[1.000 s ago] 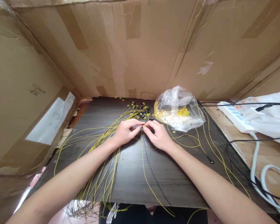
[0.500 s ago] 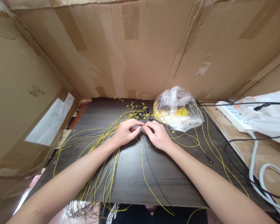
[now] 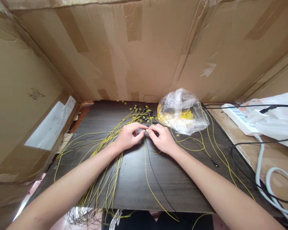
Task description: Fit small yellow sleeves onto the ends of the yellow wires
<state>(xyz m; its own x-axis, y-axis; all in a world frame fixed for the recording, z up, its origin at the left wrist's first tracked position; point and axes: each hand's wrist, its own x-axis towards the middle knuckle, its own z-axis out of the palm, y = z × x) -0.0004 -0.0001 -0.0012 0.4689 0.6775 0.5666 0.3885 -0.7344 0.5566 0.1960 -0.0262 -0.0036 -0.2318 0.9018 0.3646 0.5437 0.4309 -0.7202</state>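
Ctr of frame: L hand and R hand are pinching a tiny yellow pc btwn fingertips, thumbs bent in. Thin yellow wire is curving down below it. Upper right of ctr, crinkly clear plastic bag is holding yellow bits.

A dark table carries a clear plastic bag toward one o'clock, with small black and yellow pieces at twelve. Yellow wires spread toward seven.

Enclosed at far and left edges of dark table by taped cardboard walls; set over pinkish floor.
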